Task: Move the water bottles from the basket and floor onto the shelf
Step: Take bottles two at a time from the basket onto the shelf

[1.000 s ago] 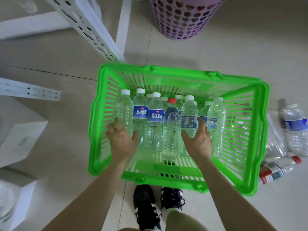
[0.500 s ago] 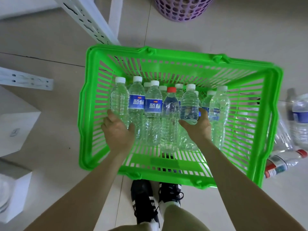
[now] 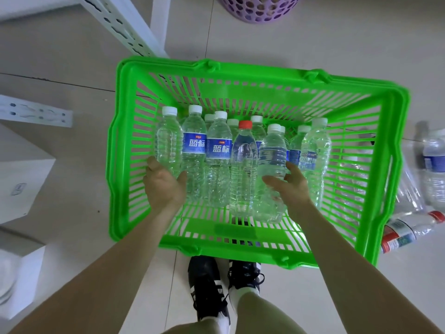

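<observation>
Green basket [image 3: 112, 189] on tiled floor, about a dozen water bottles standing in its left-centre. Left grip [image 3: 163, 182] is wrapped round the unlabelled clear bottle [image 3: 168, 143] at the left end of the front row. Right grip [image 3: 289, 186] is curled round a white-capped bottle [image 3: 272, 165] right of centre, thumb in front. Between them: two blue-label bottles [image 3: 195, 145] and a red-capped bottle [image 3: 243, 165]. Right of the basket, on the floor: a red-capped bottle lying down [image 3: 409, 230] and a blue-label bottle [image 3: 433, 169]. White shelf frame [image 3: 125, 22] off the basket's far-left corner, purple perforated bin [image 3: 260, 8] beyond the far side. Black shoes [image 3: 207, 285] at the near side.
</observation>
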The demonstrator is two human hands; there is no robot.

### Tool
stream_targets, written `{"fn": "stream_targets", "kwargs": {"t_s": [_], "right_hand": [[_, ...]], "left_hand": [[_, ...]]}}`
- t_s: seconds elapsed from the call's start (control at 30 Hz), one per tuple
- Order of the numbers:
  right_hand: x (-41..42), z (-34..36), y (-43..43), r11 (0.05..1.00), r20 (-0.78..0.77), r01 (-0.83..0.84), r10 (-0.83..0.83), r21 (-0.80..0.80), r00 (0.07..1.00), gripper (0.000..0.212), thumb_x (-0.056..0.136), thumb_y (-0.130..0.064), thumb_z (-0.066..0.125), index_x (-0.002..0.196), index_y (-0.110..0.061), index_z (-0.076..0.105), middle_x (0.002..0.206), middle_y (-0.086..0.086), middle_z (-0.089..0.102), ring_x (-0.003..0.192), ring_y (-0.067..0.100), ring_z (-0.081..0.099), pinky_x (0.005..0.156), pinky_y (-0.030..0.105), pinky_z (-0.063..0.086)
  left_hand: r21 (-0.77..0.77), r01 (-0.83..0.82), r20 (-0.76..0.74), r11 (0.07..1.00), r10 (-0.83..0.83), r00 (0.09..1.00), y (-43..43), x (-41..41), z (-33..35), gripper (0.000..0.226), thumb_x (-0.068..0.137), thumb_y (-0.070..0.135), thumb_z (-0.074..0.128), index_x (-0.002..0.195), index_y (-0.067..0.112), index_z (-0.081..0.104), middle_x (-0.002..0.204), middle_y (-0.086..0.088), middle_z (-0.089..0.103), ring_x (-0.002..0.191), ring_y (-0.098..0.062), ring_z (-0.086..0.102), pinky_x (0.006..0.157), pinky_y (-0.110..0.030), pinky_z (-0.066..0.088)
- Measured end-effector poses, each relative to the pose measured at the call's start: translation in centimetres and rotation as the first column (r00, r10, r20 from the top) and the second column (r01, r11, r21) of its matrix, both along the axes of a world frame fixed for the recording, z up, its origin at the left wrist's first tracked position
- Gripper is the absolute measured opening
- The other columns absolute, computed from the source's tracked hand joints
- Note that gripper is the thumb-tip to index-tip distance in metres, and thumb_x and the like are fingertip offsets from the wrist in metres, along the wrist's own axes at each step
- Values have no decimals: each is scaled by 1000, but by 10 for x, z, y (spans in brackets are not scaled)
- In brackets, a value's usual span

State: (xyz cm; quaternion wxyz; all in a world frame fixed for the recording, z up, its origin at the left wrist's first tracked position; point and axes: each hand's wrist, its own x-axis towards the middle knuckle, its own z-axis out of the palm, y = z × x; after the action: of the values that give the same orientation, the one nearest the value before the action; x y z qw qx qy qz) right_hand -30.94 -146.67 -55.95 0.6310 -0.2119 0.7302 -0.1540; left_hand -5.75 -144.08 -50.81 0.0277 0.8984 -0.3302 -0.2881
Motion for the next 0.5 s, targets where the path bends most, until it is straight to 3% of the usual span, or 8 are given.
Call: {"fn": "stream_targets", "kwargs": {"t_s": [0.07,0.1,0.2,0.27,0.37,0.43,0.5], "right_hand": [[0,-1,2,1000,32,10,-10,4,999,85,71,-14,84,142,-21,39,115,10,65,100,31,67,87,53,55],[-1,-2,3,1000,43,15,-16,5,999,85,71,-13,84,142,-21,39,114,10,66,100,32,67,88,54,54],[-2,-2,3,999,80,29,-30,13,996,88,68,-16,86,142,-21,39,116,11,66,101,32,67,88,54,54],[-4,-3,3,999,97,37,-38,17,995,90,64,-19,87,142,-20,41,118,12,66,102,33,67,84,50,55],[-6,-3,4,998,130,62,-65,32,989,84,69,-15,84,141,-19,41,116,13,66,97,32,68,74,42,53],[-6,-2,7,995,169,82,-89,52,982,83,70,-15,81,142,-16,40,118,15,64,89,27,67,68,38,51],[-4,2,10,991,210,111,-126,80,969,80,74,-12,78,143,-16,39,123,19,62,84,23,68,65,36,51]], "left_hand": [[17,-33,-57,999,34,998,0,2,-1,74,89,23,70,141,-5,26,100,-16,61,73,-23,54,65,-24,45],[19,-50,-66,999,51,996,0,2,-3,73,89,24,70,140,-3,25,106,-18,61,74,-24,55,66,-24,43],[-2,-90,-52,996,90,995,-2,5,-9,73,87,28,70,139,0,27,132,-26,52,107,-39,60,82,-30,47],[-31,-64,-48,997,62,997,0,5,-11,74,87,29,70,139,-2,27,130,-27,53,109,-41,59,82,-29,45],[-23,-48,-91,999,45,995,3,8,-7,77,89,33,68,141,-6,26,117,-27,60,81,-31,64,66,-22,46],[8,-103,-165,995,103,981,5,11,-4,74,89,36,67,140,-3,31,96,-14,64,58,-18,56,48,-21,41],[33,-189,-280,981,191,941,8,16,-3,60,89,36,68,132,4,40,86,0,61,60,-12,56,47,-23,41]]}}
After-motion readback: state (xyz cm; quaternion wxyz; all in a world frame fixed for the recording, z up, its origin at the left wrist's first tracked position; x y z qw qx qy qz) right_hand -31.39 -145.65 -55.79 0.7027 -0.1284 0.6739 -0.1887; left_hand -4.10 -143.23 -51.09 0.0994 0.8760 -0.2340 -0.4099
